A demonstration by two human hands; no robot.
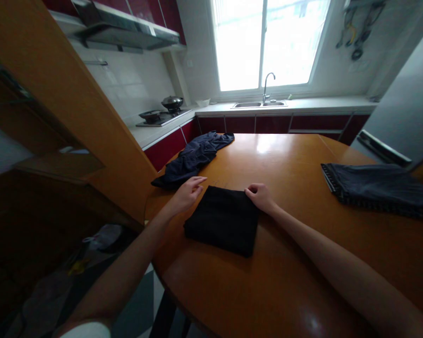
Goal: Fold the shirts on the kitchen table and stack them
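A black garment, folded into a thick square, lies flat on the wooden table in front of me. Its exact kind does not show. My right hand pinches its far right corner between thumb and fingertips. Just off the far left corner, my left hand hovers with fingers stretched out and holds nothing. Behind the left hand, a crumpled dark blue garment is heaped near the table's left edge.
At the table's right side lies a folded dark grey-blue garment. A wooden cabinet stands close on the left. Beyond the table are a stove with a pot, a sink and a fridge.
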